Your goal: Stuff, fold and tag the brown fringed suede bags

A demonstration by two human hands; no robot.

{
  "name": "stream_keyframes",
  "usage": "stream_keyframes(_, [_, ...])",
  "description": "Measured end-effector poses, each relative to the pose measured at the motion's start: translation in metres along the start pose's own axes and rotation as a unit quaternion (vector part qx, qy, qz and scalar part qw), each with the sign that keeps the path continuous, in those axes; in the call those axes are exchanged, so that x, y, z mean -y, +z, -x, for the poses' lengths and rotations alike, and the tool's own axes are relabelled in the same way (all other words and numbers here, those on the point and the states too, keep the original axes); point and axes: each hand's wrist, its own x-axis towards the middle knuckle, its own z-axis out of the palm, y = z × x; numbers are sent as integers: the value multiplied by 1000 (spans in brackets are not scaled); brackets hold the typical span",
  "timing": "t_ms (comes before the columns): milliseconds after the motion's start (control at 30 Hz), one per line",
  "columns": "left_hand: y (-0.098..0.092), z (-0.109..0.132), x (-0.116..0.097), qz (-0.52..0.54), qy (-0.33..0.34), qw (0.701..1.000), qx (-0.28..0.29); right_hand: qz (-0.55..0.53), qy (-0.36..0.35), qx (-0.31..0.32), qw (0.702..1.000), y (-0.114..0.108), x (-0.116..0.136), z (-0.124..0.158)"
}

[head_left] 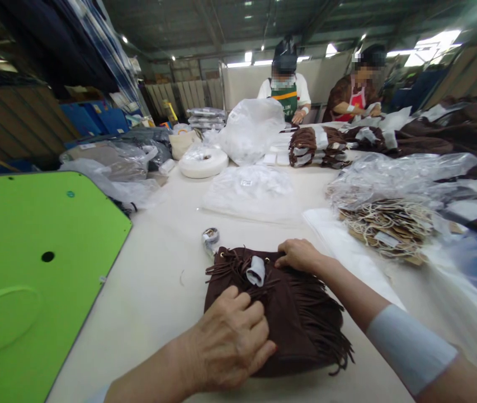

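Head view: on the near tabletop [154, 280], a brown fringed bag [284, 319], lying flat. Over its front, left grip [230, 338], fingers loosely curled; cannot tell whether pinching anything. At its top edge, right grip [303, 256], partly closed; cannot tell whether holding. Leftward, a green board [79, 218].

The fringed bag [301, 333] is showing a matt, suede-like surface, its strips hanging soft and rough-edged. An eyelet [222, 254] near its top is gleaming like polished metal, while the wrap [255, 271] on its front is looking like thin, dull paper. The clear sheeting [246, 193] is reflecting light as glossy, wrinkled plastic. The tabletop [150, 280] is appearing smooth and fairly matt; the green board [15, 240] is presenting a flat, smooth face. Brown tags [389, 229] are resembling matt card, their cords looking fibrous.
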Motion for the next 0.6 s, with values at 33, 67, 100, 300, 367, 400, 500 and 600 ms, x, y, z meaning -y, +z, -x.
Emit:
stream_keyframes(33, [0,10,3,-34,-46,998,23,-4,-2,-2,1000,1,-1,0])
stream_keyframes(67, [-1,21,7,-69,-107,990,58,-7,-3,-4,1000,1,-1,0])
stream_keyframes(100, [-3,33,9,-99,-173,974,105,-11,-4,-5,1000,2,-2,-1])
stream_keyframes(300, [-28,49,0,-40,-280,954,96,-23,-9,-6,1000,1,-3,-3])
stream_keyframes(367, [-27,27,-8,81,-166,983,24,-22,-7,-6,1000,1,-2,-2])
stream_keyframes(400, [-23,15,-11,134,-115,984,26,-22,-5,-6,1000,1,-2,-2])
stream_keyframes(500, [-8,-18,-15,180,-76,979,59,-23,0,-9,1000,2,-1,0])
stream_keyframes(600, [5,-34,-16,162,-180,963,116,-30,2,-12,999,3,-1,1])
